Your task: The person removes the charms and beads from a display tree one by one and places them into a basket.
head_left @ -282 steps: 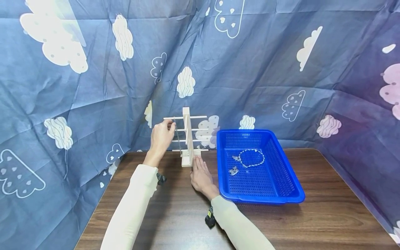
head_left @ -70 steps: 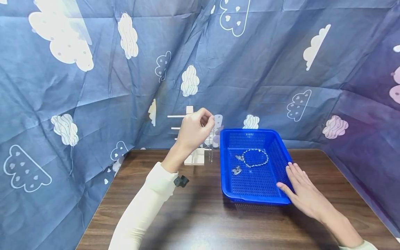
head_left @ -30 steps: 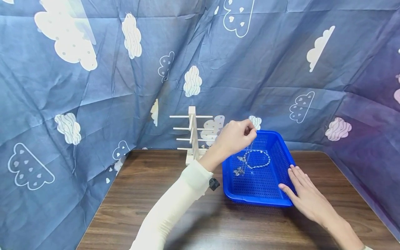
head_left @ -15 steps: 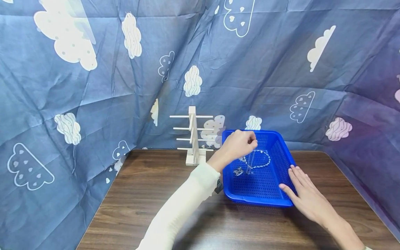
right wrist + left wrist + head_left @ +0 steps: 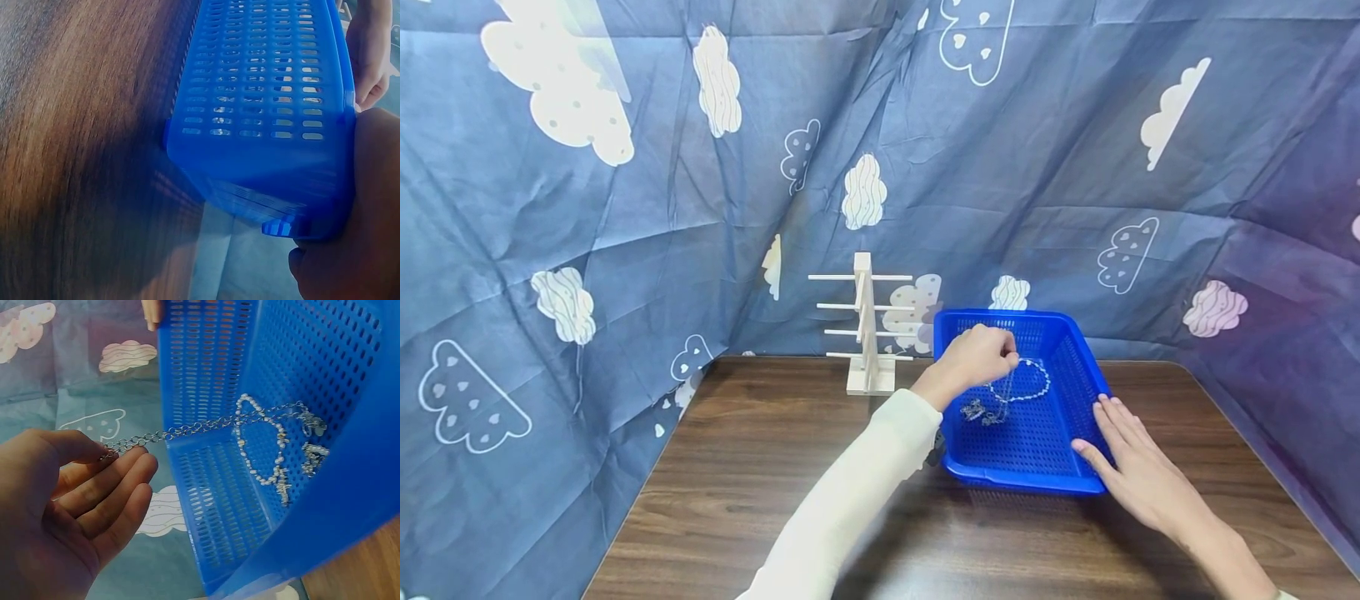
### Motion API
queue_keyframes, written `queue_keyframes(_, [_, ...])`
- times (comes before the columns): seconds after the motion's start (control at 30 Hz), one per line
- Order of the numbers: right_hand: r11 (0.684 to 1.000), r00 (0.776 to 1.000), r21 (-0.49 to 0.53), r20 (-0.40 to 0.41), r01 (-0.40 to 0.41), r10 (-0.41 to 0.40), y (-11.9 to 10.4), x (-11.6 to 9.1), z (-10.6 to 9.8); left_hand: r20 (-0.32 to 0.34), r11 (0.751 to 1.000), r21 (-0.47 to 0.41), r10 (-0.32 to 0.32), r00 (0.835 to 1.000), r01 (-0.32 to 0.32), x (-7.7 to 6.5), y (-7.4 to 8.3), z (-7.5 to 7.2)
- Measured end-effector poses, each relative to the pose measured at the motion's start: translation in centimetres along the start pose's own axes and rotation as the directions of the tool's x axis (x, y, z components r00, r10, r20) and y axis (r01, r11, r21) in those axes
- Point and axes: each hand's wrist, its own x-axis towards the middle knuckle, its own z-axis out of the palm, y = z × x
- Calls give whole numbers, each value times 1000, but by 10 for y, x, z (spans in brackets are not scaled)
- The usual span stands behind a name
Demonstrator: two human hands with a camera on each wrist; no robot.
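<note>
My left hand pinches a silver chain necklace between thumb and index finger over the blue basket. The doubled chain hangs down, its lower end with small charms at the basket floor. Inside the basket lies a white beaded necklace spread in a loop. Beside the chain's end sits a small silver clump of jewellery. My right hand rests with straight fingers on the basket's right rim, thumb spread toward the near side.
Left of the basket stands a pale wooden rack with several horizontal pegs, on the brown wooden table. A blue cloud-patterned cloth hangs behind and along the sides.
The left hand has carried the chain from the rack's upper left peg rightward over the basket, then lowered it. The right hand has gone from the rack's base to the basket's right rim.
</note>
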Motion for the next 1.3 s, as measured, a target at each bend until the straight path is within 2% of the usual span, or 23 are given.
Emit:
queue_keyframes(0.3, [1000, 1000, 13, -9, 23, -23, 5, 2, 1, 83, 999, 46, 5, 996, -9, -1, -5, 14])
queue_keyframes(0.6, [1000, 1000, 2, -12, 22, -22, 8, 4, -2, 128, 998, 50, 16, 992, -23, -2, -9, 11])
queue_keyframes(0.83, [1000, 1000, 3, -14, 17, -17, 6, 4, -1, 104, 997, 59, 34, 994, -41, -2, -14, 7])
queue_keyframes(1.0, [1000, 1000, 5, -15, 13, -13, 6, 3, -1, 92, 998, 59, 24, 995, -29, -3, -16, 1])
queue_keyframes(1.3, [1000, 1000, 22, -7, 9, -9, 5, 2, -1, 18, 998, 17, 53, 998, -53, -14, -24, -21])
